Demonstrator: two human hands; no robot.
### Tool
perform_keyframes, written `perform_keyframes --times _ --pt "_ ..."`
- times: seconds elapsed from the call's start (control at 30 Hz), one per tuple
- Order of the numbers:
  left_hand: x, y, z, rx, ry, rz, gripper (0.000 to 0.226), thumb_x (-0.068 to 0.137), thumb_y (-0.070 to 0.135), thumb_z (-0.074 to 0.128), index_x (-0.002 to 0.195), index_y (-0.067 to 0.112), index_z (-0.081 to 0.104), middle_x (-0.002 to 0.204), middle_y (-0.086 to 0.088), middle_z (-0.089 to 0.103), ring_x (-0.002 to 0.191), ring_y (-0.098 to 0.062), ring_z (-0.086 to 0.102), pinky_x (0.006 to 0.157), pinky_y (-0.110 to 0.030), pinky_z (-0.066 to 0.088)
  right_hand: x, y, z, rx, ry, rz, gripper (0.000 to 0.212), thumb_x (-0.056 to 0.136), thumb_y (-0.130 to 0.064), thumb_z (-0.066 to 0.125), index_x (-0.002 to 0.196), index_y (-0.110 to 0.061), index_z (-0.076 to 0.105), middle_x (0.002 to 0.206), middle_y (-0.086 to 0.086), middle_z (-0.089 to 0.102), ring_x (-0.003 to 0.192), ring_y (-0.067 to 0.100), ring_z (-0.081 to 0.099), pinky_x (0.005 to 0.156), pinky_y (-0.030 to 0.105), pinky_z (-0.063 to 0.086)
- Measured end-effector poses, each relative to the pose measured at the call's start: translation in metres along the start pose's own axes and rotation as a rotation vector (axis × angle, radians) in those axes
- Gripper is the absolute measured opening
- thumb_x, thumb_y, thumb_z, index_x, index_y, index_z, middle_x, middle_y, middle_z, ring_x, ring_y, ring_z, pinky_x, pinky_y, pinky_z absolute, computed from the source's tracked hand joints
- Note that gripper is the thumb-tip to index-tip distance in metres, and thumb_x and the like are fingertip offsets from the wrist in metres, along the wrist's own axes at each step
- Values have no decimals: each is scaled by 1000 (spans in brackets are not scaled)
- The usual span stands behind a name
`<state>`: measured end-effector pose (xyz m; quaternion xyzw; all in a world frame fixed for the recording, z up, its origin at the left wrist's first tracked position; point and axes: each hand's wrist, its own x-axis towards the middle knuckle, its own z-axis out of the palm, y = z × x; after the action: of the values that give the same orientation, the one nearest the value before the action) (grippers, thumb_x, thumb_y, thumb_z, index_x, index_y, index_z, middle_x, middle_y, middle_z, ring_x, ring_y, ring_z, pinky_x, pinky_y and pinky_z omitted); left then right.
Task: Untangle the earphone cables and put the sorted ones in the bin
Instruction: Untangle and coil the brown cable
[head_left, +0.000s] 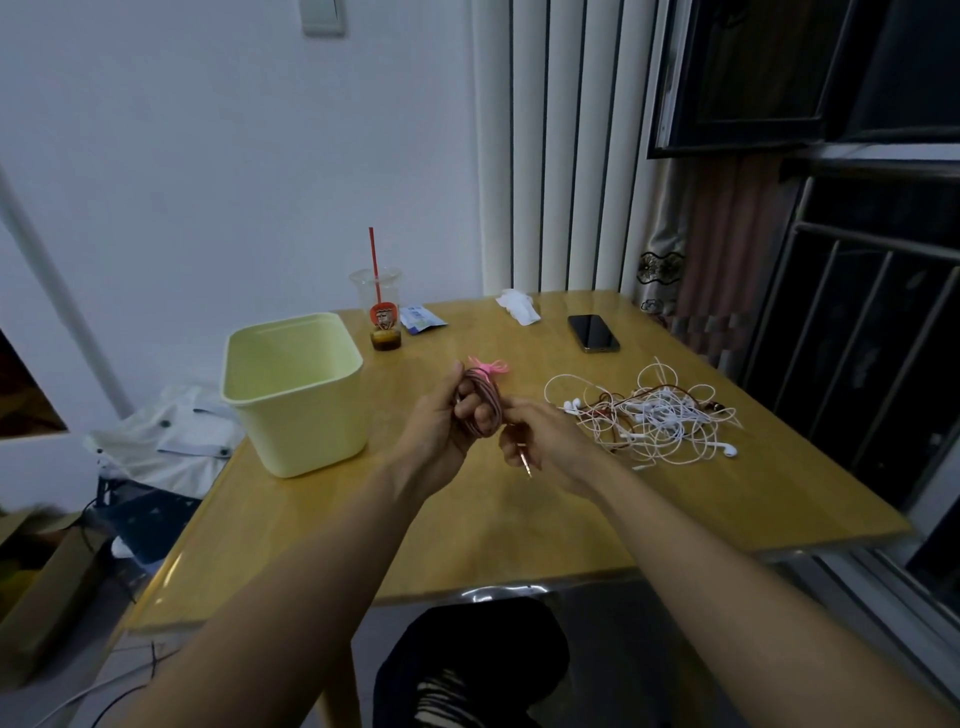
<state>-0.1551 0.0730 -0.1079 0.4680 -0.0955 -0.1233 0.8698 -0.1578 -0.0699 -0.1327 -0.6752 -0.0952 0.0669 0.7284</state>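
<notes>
Two bare forearms reach in from the bottom edge over one wooden table (467, 519); the left hand (441, 426) has its fingers curled through one coil of pink cable (483, 410), which is wound round them; the right hand (550, 441), just at 4 o'clock of the coil, pinches the cable's loose end, with its metal plug (524, 460) poking out at 6 o'clock below the fingers; pink ends (488, 365) stick out of the coil at 12 o'clock. One pale yellow bin (291, 395) stands at 9 o'clock of the hands, near but apart; one tangled heap of white and red earphones (654, 415) lies on the table at 3 o'clock. Farther back: one dark phone (593, 333) at 1 o'clock; one crumpled tissue (517, 305) at 12 o'clock; one blue packet (421, 318) and one plastic cup (379, 306) with a red straw (373, 260) at 11 o'clock.
</notes>
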Motion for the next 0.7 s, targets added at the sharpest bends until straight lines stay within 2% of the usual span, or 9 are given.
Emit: perform_keyframes --times 0.1,0.17,0.3,0.4,0.47,0.53,0.6,0.63,0.7 --pt "7 -6 -3 15 65 -8 44 103 36 39 66 15 48 48 4 34 49 -11 43 59 -24 41 2 1 5 98 -74 24 40 106 -31 27 103 -16 63 80 -2 54 54 12 36 52 26 23" --pt "11 -8 -4 32 93 -11 39 103 34 40 69 15 41 46 4 36 47 -11 46 56 -23 44 5 4 9 85 -79 26 41 106 -43 31 95 -24 66 73 -8 52 53 11 33 51 25 22" --pt "18 -9 -7 142 113 5 41 103 32 44 66 13 44 45 2 40 45 -13 49 51 -24 46 17 17 9 49 -51 36 37 106 -39 35 88 -22 62 60 -14 48 52 10 33 48 22 22" --pt "24 -11 -12 182 163 1 41 102 32 46 66 12 49 46 1 41 45 -13 50 50 -25 47 25 24 4 -94 -27 61 38 105 -43 35 88 -20 59 64 -4 45 49 9 34 44 19 23" --pt "30 -13 -15 174 184 -2 39 103 32 45 69 11 50 47 1 42 45 -13 50 50 -25 47 29 27 2 -136 -6 60 35 106 -40 34 92 -18 56 65 -4 45 50 8 36 43 17 24" --pt "36 -15 -17 147 189 -6 40 103 32 44 69 11 48 46 2 41 44 -13 50 49 -24 47 34 31 2 -128 -4 21 31 108 -35 31 113 -17 56 71 -8 48 49 6 36 43 16 24" --pt "41 -15 -19 143 183 -1 41 104 32 42 69 11 49 47 2 42 45 -12 49 51 -24 47 37 31 2 -131 -24 -41 34 109 -34 28 136 -26 47 74 -14 51 47 6 31 44 18 23" --pt "45 -16 -20 153 172 0 42 104 33 41 69 11 49 48 2 42 46 -12 49 51 -24 47 40 33 1 -133 -27 -66 34 109 -34 27 137 -28 45 76 -14 50 46 5 29 44 17 23" --pt "50 -16 -21 190 151 -4 41 104 36 40 70 13 48 49 3 43 48 -12 49 52 -23 47 43 33 1 -134 -8 -90 31 109 -33 26 122 -21 52 79 -8 45 44 1 28 44 14 24"
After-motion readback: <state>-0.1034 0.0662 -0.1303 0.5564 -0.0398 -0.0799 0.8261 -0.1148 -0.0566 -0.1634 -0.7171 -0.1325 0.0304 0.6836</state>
